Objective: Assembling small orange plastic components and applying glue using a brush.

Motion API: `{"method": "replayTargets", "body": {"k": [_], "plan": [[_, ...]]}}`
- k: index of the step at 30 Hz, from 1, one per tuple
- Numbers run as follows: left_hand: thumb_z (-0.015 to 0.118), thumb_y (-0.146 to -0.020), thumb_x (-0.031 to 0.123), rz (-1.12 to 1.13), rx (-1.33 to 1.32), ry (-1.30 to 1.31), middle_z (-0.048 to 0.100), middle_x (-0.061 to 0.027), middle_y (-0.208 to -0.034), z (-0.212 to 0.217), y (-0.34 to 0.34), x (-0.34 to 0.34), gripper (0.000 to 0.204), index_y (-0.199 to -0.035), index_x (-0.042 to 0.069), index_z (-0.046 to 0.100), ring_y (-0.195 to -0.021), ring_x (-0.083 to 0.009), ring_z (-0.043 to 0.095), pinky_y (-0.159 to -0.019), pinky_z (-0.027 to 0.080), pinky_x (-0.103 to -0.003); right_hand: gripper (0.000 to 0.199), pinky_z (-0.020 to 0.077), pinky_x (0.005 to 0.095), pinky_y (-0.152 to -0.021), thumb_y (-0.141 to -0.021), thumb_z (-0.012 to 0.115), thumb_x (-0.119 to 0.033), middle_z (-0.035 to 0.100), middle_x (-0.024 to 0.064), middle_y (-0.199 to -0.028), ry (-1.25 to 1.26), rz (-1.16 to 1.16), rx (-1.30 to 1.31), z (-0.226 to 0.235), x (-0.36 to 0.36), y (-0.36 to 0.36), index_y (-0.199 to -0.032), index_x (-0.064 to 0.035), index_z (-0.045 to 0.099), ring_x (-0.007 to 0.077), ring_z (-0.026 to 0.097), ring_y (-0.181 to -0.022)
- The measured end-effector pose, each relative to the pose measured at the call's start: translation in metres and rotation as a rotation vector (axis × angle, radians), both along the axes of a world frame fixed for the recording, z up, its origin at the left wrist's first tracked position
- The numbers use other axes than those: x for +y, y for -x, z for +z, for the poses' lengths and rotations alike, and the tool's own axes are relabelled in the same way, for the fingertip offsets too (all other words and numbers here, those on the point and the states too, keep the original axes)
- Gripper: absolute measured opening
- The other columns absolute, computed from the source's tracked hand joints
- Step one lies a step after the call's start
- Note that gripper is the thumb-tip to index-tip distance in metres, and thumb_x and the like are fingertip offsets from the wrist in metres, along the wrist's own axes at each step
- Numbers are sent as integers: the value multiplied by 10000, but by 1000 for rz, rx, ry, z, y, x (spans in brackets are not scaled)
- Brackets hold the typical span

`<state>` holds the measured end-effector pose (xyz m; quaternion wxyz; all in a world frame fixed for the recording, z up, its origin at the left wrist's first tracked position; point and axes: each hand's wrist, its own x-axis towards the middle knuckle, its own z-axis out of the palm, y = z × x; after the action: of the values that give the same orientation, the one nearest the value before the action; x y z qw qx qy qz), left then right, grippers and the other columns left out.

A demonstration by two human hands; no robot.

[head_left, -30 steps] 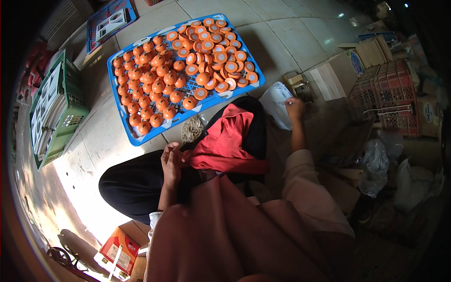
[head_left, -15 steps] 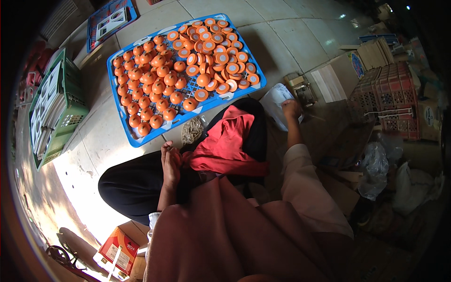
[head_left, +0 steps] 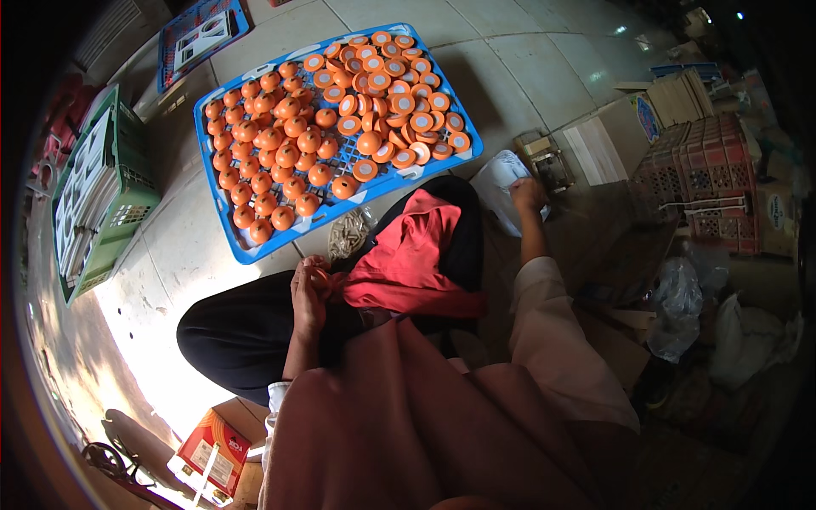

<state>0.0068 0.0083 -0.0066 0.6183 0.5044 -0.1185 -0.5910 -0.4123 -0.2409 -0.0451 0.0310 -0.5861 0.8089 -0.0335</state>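
Note:
My left hand (head_left: pixel 309 293) is closed above my left thigh, beside a red cloth (head_left: pixel 406 259) on my lap. What its curled fingers hold is hard to see. Out to the right, my right hand (head_left: pixel 529 196) reaches over a shallow white container (head_left: pixel 497 192) on the floor, its fingers bent together. Whatever is between them is too small to name. In front lies a blue crate tray (head_left: pixel 223 204) of orange half-round pieces. Those on the left stand dome up (head_left: pixel 268 138); many on the right show pale round discs on flat faces (head_left: pixel 400 104).
A clear bag of small tan pieces (head_left: pixel 347 235) sits between the tray and my lap. To the left stands a green crate (head_left: pixel 127 200) of white sheets. Red crates (head_left: pixel 710 183), a small metal device (head_left: pixel 546 161) and plastic bags (head_left: pixel 677 310) are on the right. A red box (head_left: pixel 212 455) is lower left.
My left hand's fingers have turned slightly, with the fingertips shifting toward the red cloth. My right hand has hardly moved at the white container.

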Motion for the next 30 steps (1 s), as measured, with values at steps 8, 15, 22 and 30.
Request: {"method": "replayTargets", "body": {"k": [8,15,22,30], "plan": [[423,-914,366,-47,20,26,582,-68,-871,-4,-6,3,335,-955,53,536,-601,-80,499,-466,346,-178,55,507,381,-684,-670,634,-189,656,71,-835,-36,11,-68,-11,1,-11,-684,-193,687,284,628,-784],[363,-901,373,-16,245,159,521,-143,-1115,-3,-4,3,474,-1200,11,431,-820,-138,524,-701,441,-264,79,507,384,-685,-685,615,-173,657,77,-822,4,-53,14,-5,-4,-1,-662,-192,688,285,629,-792],[412,-888,341,33,265,77,496,-160,-1166,-3,-7,3,505,-1261,1,381,-889,-176,525,-790,440,-283,83,505,388,-690,-689,619,-151,657,79,-824,-54,-38,-38,2,3,-22,-668,-192,689,293,625,-784],[429,-910,262,60,237,80,511,-117,-1144,-6,-6,1,391,-1229,37,414,-969,-176,520,-808,432,-278,66,505,383,-687,-688,630,-176,658,77,-840,-3,-18,-25,-6,7,-22,-678,-192,693,287,626,-793]]}}
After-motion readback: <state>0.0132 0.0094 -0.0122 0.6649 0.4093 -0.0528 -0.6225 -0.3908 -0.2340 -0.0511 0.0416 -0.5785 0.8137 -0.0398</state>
